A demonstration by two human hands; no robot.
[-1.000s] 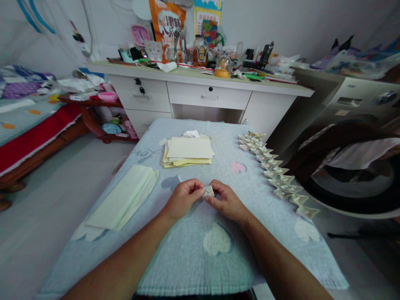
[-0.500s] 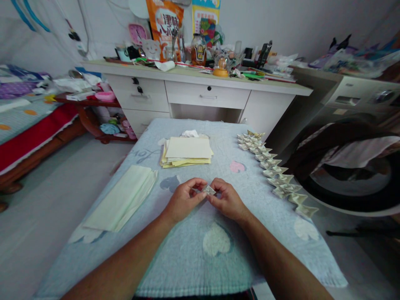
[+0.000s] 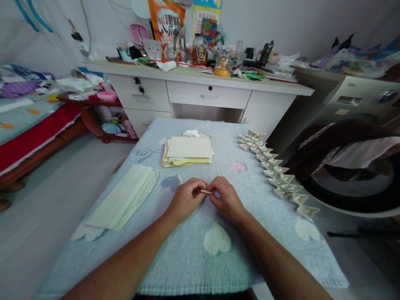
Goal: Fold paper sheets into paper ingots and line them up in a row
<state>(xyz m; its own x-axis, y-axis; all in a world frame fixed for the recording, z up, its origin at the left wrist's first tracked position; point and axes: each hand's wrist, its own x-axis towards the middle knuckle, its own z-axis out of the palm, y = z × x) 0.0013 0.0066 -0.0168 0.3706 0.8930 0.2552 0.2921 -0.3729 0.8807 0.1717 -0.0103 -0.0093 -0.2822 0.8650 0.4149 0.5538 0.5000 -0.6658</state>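
Note:
Between my two hands is a small folded piece of paper [image 3: 206,191], seen nearly edge-on above the cloth-covered table [image 3: 187,254]. My left hand [image 3: 188,196] pinches its left end, and my right hand [image 3: 225,197] pinches the right end; the fingers hide much of it. To the right runs a row of several folded paper boats [image 3: 275,171], pale with printed marks. Beyond my hands lies a stack of cream and yellow paper sheets [image 3: 189,147]. Left of my left hand rests a pile of long pale-green paper [image 3: 126,196].
A crumpled white tissue [image 3: 191,133] sits behind the paper stack. Past the table stands a white desk [image 3: 206,92] crowded with jars, bags and small items. A front-loading washing machine [image 3: 359,100] is on the right, a bed [image 3: 34,121] on the left.
The folded paper has turned between my fingers, from showing a diamond-shaped face to a thin edge. Both hands stay in nearly the same place.

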